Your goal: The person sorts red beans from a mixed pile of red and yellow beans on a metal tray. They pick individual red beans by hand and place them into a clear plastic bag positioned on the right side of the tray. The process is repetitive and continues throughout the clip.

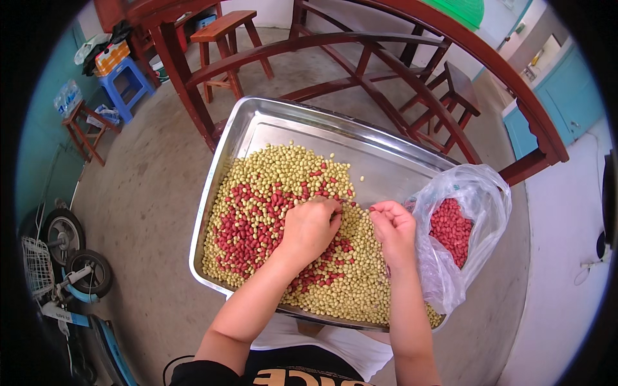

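A rectangular stainless steel tray (386, 144) lies tilted before me, with yellow soybeans (357, 284) and red peanuts (241, 241) mixed in it. My left hand (311, 227) is over the middle of the heap, its fingertips bent down among the beans; what they touch is hidden. To its right, my right hand (396, 229) is raised just above the beans, with a red peanut (372, 209) pinched between thumb and forefinger. A clear plastic bag (492, 207) stands at the tray's right side, its mouth spread, holding many red peanuts (451, 229).
A dark red wooden frame (289, 48) runs beyond the tray. Wooden stools (224, 26) and a blue plastic stool (126, 84) stand farther off. At the left is a small bicycle (79, 284) with a white basket (38, 270). A white wall (565, 241) rises at the right.
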The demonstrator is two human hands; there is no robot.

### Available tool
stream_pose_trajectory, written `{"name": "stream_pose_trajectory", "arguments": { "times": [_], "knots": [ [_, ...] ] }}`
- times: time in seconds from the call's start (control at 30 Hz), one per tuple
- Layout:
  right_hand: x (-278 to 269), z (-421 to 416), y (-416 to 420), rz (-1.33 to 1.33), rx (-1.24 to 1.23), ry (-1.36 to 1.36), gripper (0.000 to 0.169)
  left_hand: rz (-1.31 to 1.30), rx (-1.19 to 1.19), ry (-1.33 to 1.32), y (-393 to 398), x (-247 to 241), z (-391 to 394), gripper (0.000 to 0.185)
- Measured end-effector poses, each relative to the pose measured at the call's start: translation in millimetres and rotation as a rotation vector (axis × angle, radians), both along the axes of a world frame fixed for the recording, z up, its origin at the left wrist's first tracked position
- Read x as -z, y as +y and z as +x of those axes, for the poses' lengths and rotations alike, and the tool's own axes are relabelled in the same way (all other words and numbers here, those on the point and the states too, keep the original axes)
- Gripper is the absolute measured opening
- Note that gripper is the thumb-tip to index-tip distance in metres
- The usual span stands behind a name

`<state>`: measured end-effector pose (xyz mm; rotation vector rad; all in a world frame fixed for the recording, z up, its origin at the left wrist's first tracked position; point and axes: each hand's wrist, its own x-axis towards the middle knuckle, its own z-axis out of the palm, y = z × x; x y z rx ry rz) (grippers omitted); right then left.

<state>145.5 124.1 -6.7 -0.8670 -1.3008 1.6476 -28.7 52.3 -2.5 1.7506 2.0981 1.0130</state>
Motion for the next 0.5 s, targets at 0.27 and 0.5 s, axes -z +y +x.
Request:
{"name": "stream_pose_trajectory", "arguments": {
  "times": [0.27,0.5],
  "knots": [
    [-2.7,17.1,8.5,-0.234,-0.164,0.510,0.013,0.018,0.020,0.014,2.0,5.1,3.4,0.012],
    [11.5,-4.1,1.0,0.314,0.179,-0.152,0.002,0.010,0.025,0.027,2.6,4.2,9.6,0.011]
  ]
}}
